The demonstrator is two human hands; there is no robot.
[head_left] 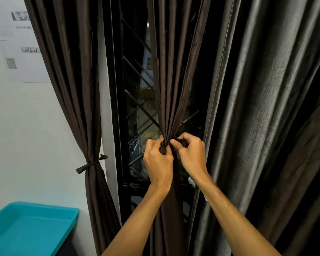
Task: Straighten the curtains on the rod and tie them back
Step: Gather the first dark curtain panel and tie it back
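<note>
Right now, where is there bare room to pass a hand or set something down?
A hand can pass between the tied left curtain and the middle curtain, in front of the grille. The tray is bare inside. It is crowded at the gather, where the left hand and right hand grip the middle curtain, close beside the grey curtain.

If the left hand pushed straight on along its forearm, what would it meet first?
The left hand grips the gathered middle curtain, so that fabric comes first. Behind it is probably the diagonal window grille, though depth is unclear.
</note>
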